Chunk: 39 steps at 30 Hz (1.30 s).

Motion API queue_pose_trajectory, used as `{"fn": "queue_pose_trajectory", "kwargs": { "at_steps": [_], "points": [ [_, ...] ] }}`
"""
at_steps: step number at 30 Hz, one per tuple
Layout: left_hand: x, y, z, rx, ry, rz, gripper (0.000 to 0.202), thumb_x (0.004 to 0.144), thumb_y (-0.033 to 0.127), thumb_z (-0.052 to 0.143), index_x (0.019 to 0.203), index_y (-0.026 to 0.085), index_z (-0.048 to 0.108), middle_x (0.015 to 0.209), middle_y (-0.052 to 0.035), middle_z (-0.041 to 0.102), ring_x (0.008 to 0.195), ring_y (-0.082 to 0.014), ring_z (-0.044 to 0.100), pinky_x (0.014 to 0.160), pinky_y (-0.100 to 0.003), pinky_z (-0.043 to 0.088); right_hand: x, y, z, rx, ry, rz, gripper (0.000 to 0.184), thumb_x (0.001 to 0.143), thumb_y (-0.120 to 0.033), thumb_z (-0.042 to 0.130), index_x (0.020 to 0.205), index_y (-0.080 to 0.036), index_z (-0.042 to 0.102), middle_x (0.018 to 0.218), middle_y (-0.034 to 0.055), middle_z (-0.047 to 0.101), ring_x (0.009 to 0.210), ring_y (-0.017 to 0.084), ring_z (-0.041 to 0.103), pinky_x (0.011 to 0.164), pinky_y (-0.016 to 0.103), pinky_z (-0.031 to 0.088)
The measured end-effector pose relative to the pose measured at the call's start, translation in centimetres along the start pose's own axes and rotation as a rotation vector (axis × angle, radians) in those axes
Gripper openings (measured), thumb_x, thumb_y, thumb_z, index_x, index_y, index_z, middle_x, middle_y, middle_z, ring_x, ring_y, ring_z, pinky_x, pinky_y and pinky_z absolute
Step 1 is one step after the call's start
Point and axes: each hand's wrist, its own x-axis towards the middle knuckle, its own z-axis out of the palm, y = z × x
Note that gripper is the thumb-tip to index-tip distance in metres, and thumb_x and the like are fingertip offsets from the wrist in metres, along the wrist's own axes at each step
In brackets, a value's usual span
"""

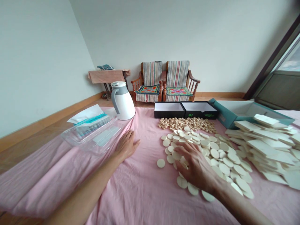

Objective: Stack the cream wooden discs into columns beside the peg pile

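Our forearms [86, 190] reach in nearest, over the cloth [140, 200]. Our right hand [195, 161], loosely spread, rests on the discs [224, 169] heaped right of centre, clasping none that we can see; our left hand [126, 144] lies flat and slack on the cloth. We seem to be handling discs; lifting one calls for a fingertip pinch. Balls [185, 123] lie beyond.

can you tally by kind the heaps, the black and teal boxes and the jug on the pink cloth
disc heap: 1
bead heap: 1
tile heap: 1
black boxes: 2
teal box: 1
jug: 1
total: 7
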Motion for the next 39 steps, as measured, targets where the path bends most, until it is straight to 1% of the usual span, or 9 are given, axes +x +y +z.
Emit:
{"fn": "queue_pose_trajectory", "kwargs": {
  "at_steps": [3, 7, 12, 15, 19, 26, 29, 33, 39],
  "points": [
    [0.0, 0.0, 0.0, -0.013, 0.005, 0.031, 0.057, 0.088, 0.044, 0.041, 0.131, 0.007, 0.043, 0.141, -0.0182, 0.04, 0.134, -0.0282, 0.032, 0.111, -0.044, 0.026, 1.2, -0.1, -0.5, 0.098, 0.016, 0.032, 0.024, 0.076, -0.021, 0.056, 0.099, -0.02, 0.061, 0.103, 0.0078, 0.059, 0.093, 0.02, 0.053, 0.082, 0.034, 0.042],
    [0.0, -0.2, 0.3, 0.016, -0.08, -0.007, 0.062, 0.09, 0.047, 0.038, 0.131, 0.001, 0.043, 0.14, -0.0231, 0.041, 0.133, -0.0296, 0.035, 0.11, -0.043, 0.028, 4.5, -0.1, 0.2, 0.162, -0.045, 0.009, 0.019, 0.074, -0.017, 0.054, 0.092, -0.019, 0.062, 0.09, 0.0057, 0.058, 0.081, 0.016, 0.053, 0.072, 0.028, 0.043],
    [0.1, -0.7, 0.4, -0.018, -0.034, -0.04, 0.057, 0.091, 0.044, 0.037, 0.128, 0.002, 0.046, 0.137, -0.0227, 0.044, 0.131, -0.0295, 0.039, 0.109, -0.042, 0.03, 9.8, -0.2, 3.5, 0.056, -0.171, -0.034, 0.021, 0.072, -0.017, 0.053, 0.09, -0.016, 0.062, 0.086, 0.0069, 0.061, 0.081, 0.016, 0.056, 0.073, 0.026, 0.042],
    [0.2, -0.9, 0.0, -0.096, 0.037, -0.024, 0.045, 0.092, 0.036, 0.037, 0.123, 0.007, 0.05, 0.131, -0.0189, 0.052, 0.125, -0.0269, 0.047, 0.107, -0.042, 0.035, 12.9, -0.6, 6.1, -0.049, -0.266, -0.032, 0.024, 0.073, -0.021, 0.052, 0.095, -0.016, 0.061, 0.09, 0.0078, 0.063, 0.08, 0.016, 0.058, 0.07, 0.025, 0.041],
    [0.2, -1.0, -0.6, -0.135, 0.057, -0.007, 0.036, 0.088, 0.022, 0.043, 0.119, 0.01, 0.053, 0.127, -0.0159, 0.056, 0.12, -0.0241, 0.051, 0.106, -0.042, 0.037, 16.3, -1.7, 9.2, -0.131, -0.294, -0.058, 0.024, 0.077, -0.025, 0.049, 0.095, -0.014, 0.062, 0.094, 0.0118, 0.063, 0.084, 0.02, 0.059, 0.071, 0.027, 0.042],
    [-0.1, -0.8, -1.0, -0.167, 0.039, -0.028, 0.038, 0.084, 0.028, 0.052, 0.119, 0.013, 0.054, 0.128, -0.0152, 0.055, 0.12, -0.0263, 0.05, 0.105, -0.044, 0.039, 18.4, -3.0, 12.1, -0.157, -0.305, -0.118, 0.025, 0.077, -0.027, 0.052, 0.091, -0.011, 0.065, 0.098, 0.0163, 0.06, 0.094, 0.025, 0.057, 0.082, 0.034, 0.042],
    [-0.2, -0.9, -0.9, -0.18, 0.047, -0.02, 0.039, 0.085, 0.03, 0.051, 0.12, 0.012, 0.053, 0.128, -0.0155, 0.055, 0.12, -0.0267, 0.05, 0.105, -0.044, 0.039, 18.2, -2.7, 11.3, -0.159, -0.302, -0.129, 0.029, 0.079, -0.03, 0.051, 0.097, -0.012, 0.064, 0.1, 0.0156, 0.06, 0.094, 0.025, 0.057, 0.082, 0.034, 0.043],
    [-0.2, -1.1, -0.7, -0.191, 0.063, 0.017, 0.04, 0.084, 0.03, 0.052, 0.12, 0.013, 0.053, 0.129, -0.0148, 0.054, 0.122, -0.0257, 0.049, 0.106, -0.044, 0.038, 16.6, -0.7, 8.3, -0.036, -0.224, -0.073, 0.032, 0.083, -0.031, 0.049, 0.107, -0.014, 0.061, 0.098, 0.0116, 0.062, 0.08, 0.018, 0.059, 0.075, 0.029, 0.044],
    [0.0, -0.9, -0.5, -0.255, 0.144, 0.067, 0.032, 0.083, 0.025, 0.052, 0.114, 0.014, 0.058, 0.121, -0.0119, 0.059, 0.116, -0.0231, 0.053, 0.103, -0.041, 0.041, 9.5, 4.3, 2.5, 0.07, 0.035, 0.003, 0.02, 0.083, -0.02, 0.047, 0.092, -0.018, 0.064, 0.081, 0.0035, 0.062, 0.073, 0.014, 0.057, 0.069, 0.026, 0.043]
  ]
}}
